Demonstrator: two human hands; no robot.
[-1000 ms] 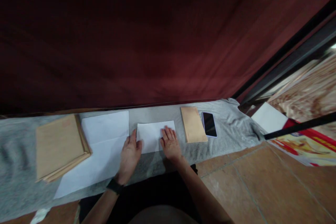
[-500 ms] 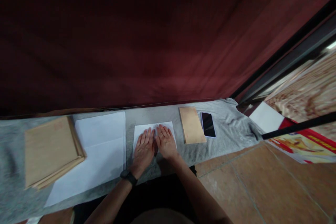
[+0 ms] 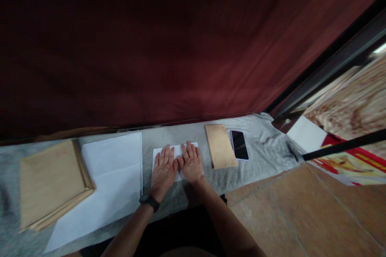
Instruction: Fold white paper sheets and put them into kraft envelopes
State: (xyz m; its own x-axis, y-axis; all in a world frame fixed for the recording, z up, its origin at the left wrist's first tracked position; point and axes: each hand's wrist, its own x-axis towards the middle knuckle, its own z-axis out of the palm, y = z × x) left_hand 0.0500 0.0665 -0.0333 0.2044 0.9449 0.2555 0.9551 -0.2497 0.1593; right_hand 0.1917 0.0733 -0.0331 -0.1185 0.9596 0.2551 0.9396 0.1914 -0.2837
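Observation:
A small white sheet of paper, apparently folded, lies flat on the grey cloth. My left hand rests on its left half, palm down with the fingers stretched out. On the right half, my right hand lies flat with its fingers spread. The two thumbs almost meet over the middle of the paper, and the hands cover much of it. To the right is a small brown envelope. Larger white sheets lie to the left, partly under a stack of brown envelopes.
A phone sits just right of the small envelope. Grey cloth covers the narrow surface, with a dark red curtain behind it. A black bar and a printed red box are at the right, above the tiled floor.
My hands have shifted slightly apart and now press nearer the sheet's two sides, showing more paper between the wrists. The view has tilted a little.

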